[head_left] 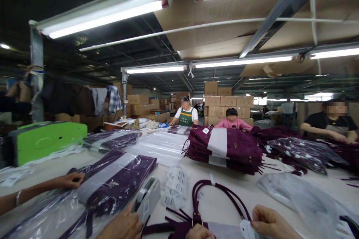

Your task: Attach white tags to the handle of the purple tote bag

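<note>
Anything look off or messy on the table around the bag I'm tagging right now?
Nothing looks damaged or spilled. The small white paper tags lie in a loose scatter beside the grey tape dispenser, and the purple bag's long straps sprawl across the table.

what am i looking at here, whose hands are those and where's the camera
There is no machine here. One camera sits on a person's head and looks forward over a long packing table. The two hands at the bottom edge are most likely the wearer's. The right hand pinches a white tag in its fingers. The left hand rests at a purple bag, whose handles loop across the table; its grip is cut off by the frame. Further left, a co-worker's hand lies on a plastic-wrapped bag, and another hand is by a tape dispenser. A stack of purple bags lies beyond.
</note>
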Action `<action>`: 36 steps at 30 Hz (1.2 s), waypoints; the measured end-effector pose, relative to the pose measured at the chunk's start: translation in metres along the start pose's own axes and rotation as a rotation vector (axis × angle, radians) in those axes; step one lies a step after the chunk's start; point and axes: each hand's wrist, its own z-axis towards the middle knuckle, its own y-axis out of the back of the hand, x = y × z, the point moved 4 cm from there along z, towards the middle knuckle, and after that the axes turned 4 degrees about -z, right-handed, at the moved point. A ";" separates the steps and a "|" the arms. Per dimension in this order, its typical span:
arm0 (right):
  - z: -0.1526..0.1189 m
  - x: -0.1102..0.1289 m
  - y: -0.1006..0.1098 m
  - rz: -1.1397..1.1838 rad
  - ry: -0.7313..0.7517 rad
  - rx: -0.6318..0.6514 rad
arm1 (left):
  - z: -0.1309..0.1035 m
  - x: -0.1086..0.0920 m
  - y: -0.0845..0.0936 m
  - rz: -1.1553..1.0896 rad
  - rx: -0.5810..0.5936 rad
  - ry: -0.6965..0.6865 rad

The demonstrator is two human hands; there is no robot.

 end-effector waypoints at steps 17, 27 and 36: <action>-0.004 0.040 -0.143 0.066 -0.046 0.336 | 0.043 -0.029 -0.156 -0.409 0.220 0.651; 0.029 0.023 -0.123 -0.466 -0.057 0.018 | 0.066 0.034 -0.181 -0.194 0.238 0.899; 0.029 0.022 -0.140 -0.850 -0.059 -0.044 | 0.073 0.042 -0.204 -0.397 0.145 1.065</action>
